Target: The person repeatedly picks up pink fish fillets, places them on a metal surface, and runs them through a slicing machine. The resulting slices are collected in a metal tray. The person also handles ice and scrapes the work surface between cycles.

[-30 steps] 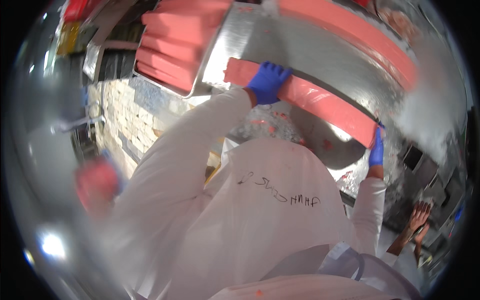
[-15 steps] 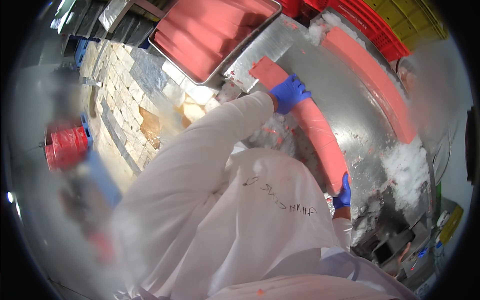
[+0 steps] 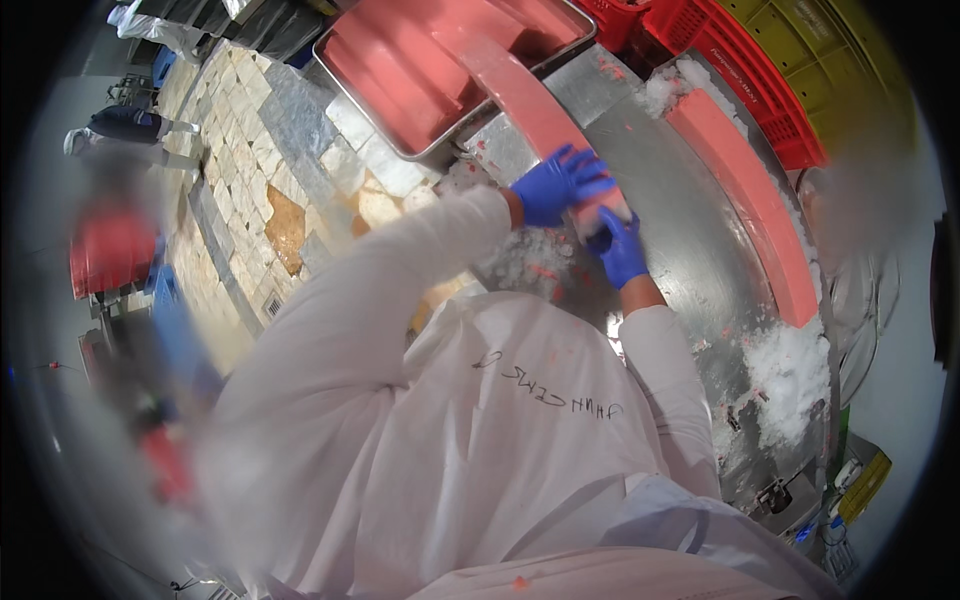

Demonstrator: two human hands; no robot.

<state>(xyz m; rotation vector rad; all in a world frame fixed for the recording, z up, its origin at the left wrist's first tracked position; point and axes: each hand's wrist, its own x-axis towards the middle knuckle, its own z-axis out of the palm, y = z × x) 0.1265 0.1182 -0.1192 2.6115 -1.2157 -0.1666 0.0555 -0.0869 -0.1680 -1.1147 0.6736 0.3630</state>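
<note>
A long pink block (image 3: 530, 100), smooth and slab-like, slants from the steel table over the rim of a metal tray (image 3: 408, 156). My left hand (image 3: 555, 188), in a blue glove, grips it near its close end, the fingers laid across the top. At that end, my right hand (image 3: 622, 250), also gloved in blue, clasps it with the fingers bent round the end face. The tray holds more pink slabs (image 3: 385, 75), and the block's far end lies above them. What the block is made of I cannot tell.
Another long pink block (image 3: 750, 205) lies along the right of the steel table (image 3: 680, 220). Crushed ice (image 3: 790, 385) is heaped near it, and pink scraps are scattered about. Red crate (image 3: 735, 85) and yellow crate (image 3: 815, 50) stand beyond. Tiled floor (image 3: 235, 150) is at left.
The pink block has slid away from me, off the table toward the tray, its far end now over it. My right hand has moved up close to my left.
</note>
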